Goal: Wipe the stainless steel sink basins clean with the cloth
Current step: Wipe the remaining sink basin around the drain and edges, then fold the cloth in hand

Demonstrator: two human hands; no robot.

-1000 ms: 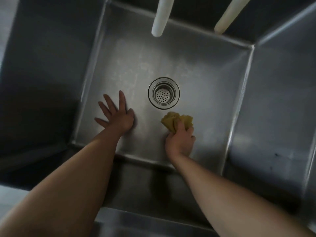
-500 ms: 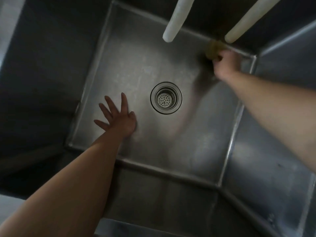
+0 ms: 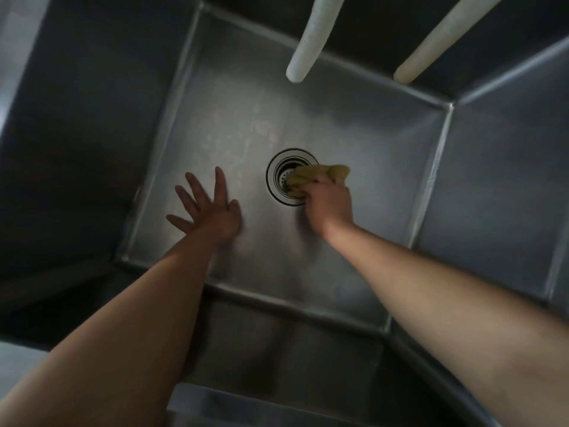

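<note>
Head view, the only one. Looking straight down into one deep stainless sink basin [image 3: 354, 143]; walls dark, floor dull grey with pale, patchy marks left of and above the drain [image 3: 278, 177].

Right hand [image 3: 329, 201]: fingers curled round a bunched yellow-green cloth [image 3: 317, 175], so the grip is closed on the cloth. The cloth sits on the right part of the drain ring and covers part of the strainer; a fold sticks out past the knuckles to the right. Hand and cloth are slightly blurred, so exact finger placement cannot be read.

Left hand [image 3: 206, 211]: flat on the basin floor, fingers spread and straight, holding nothing. Well apart from the cloth, just left of the drain. Judged: it props the body.

Two pale tubes, the left tube [image 3: 308, 38] and the right tube [image 3: 443, 41], hang in from the top edge above the far wall. Neither touches the hands.

Handling, as judgement:
- Cloth is soft, light and limp, and bunches readily. Best held as a wad in the palm, so the free folds take the pressure.
- It could snag on the strainer holes or the ring's lip; a loose tail may drag.
- Steel is rigid and smooth, probably slick if wet. The braced palm could slide.
- Corners and seams likely need a fingertip pushed into the cloth.

Only this basin shows; others cannot be judged.
</note>
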